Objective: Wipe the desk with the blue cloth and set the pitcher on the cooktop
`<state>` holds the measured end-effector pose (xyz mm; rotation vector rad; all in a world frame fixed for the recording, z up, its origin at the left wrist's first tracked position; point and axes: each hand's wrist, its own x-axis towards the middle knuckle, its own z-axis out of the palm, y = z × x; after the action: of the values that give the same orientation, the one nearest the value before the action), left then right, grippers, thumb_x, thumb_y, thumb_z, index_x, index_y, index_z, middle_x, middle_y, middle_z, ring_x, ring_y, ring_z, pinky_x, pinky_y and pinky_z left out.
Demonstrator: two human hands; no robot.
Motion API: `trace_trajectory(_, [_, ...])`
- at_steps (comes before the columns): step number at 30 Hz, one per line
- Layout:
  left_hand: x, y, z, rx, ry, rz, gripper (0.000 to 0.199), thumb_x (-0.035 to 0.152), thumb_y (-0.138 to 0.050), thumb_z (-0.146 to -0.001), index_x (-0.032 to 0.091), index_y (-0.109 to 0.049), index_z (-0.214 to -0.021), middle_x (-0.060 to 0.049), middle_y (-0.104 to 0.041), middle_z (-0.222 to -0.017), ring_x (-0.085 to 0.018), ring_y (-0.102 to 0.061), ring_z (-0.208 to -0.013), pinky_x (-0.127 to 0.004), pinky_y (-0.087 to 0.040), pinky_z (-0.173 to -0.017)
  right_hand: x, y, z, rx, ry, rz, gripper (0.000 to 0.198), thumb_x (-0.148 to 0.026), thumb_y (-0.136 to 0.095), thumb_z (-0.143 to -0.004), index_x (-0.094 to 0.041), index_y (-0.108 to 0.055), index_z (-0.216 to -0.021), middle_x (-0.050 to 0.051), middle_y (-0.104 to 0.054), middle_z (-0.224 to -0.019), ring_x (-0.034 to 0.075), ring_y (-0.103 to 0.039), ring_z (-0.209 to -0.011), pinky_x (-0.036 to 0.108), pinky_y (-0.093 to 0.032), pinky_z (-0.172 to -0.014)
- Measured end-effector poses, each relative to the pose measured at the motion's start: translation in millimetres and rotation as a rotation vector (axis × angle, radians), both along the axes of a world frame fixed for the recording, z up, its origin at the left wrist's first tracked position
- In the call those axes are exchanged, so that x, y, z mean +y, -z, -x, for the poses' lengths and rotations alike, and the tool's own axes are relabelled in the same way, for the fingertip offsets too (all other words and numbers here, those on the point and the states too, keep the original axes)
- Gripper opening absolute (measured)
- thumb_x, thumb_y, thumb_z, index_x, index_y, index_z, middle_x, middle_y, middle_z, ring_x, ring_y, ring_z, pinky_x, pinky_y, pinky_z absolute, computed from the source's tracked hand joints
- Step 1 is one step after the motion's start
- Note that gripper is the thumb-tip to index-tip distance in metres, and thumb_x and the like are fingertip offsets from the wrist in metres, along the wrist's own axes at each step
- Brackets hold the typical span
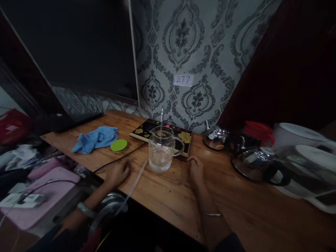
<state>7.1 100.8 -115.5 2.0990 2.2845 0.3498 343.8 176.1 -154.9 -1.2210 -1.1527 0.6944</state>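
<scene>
A clear glass jug (pixel 161 159) partly filled with water stands on the wooden table in the middle. A thin metal spout (pixel 162 117) rises behind it, with water seeming to run from it into the jug. My left hand (pixel 118 173) rests at the table's front edge, left of the jug, its fingers curled and nothing seen in them. To the right of the jug, near its handle but apart from it, my right hand (pixel 196 169) lies loosely closed with no object showing. A clear tube (pixel 136 180) runs from beside the jug down over the edge.
Behind the jug lies a black panel with gold flowers (pixel 141 131) and a lit red display. Left are a green lid (pixel 119 145) and a blue cloth (pixel 96 139). Metal kettles (pixel 256 159) and a clear-walled container (pixel 312 168) stand right. A pink stool (pixel 44 196) is lower left.
</scene>
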Motion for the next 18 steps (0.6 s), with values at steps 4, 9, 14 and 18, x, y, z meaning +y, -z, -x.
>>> trace_trajectory(4, [1.4,5.2,2.9,-0.047,0.016,-0.031,0.023,0.028,-0.039,-0.085,0.02,-0.061,-0.091,-0.004,-0.07,-0.082,-0.021,-0.064,-0.079,-0.029,-0.041,-0.067,-1.4,-0.8,-0.9,-0.013,-0.006,0.025,0.021,-0.038,-0.038,-0.06,-0.022,-0.052,-0.059,-0.002,-0.047,-0.055,0.017,-0.043,-0.056,0.026,-0.032,-0.056])
trace_trajectory(9, [4.5,9.8,18.4,-0.212,-0.037,-0.212,0.026,0.03,-0.04,-0.086,0.018,-0.061,-0.095,-0.005,-0.069,-0.087,-0.02,-0.064,-0.081,-0.028,-0.046,-0.072,-2.5,3.1,-3.7,-0.052,-0.015,0.026,0.022,-0.039,-0.039,-0.061,-0.022,-0.053,-0.06,-0.001,-0.051,-0.057,0.018,-0.047,-0.06,0.027,-0.035,-0.059])
trace_trajectory(14, [25.7,-12.2,40.7,-0.068,-0.088,-0.43,0.036,0.03,-0.053,-0.083,0.014,-0.057,-0.115,-0.013,-0.061,-0.115,-0.027,-0.055,-0.109,-0.037,-0.043,-0.094,-0.6,10.3,-7.4,-0.059,-0.055,0.091,0.023,-0.04,-0.041,-0.062,-0.022,-0.055,-0.064,-0.005,-0.042,-0.049,0.015,-0.037,-0.047,0.025,-0.027,-0.049])
trace_trajectory(18, [53.8,-26.3,57.2,0.021,-0.053,-0.277,0.056,0.04,-0.062,-0.079,0.012,-0.052,-0.127,-0.017,-0.055,-0.127,-0.033,-0.046,-0.121,-0.042,-0.037,-0.102,-0.5,11.5,-8.7,-0.081,-0.057,0.058,0.023,-0.04,-0.042,-0.063,-0.021,-0.056,-0.063,-0.004,-0.042,-0.049,0.015,-0.038,-0.048,0.026,-0.027,-0.05])
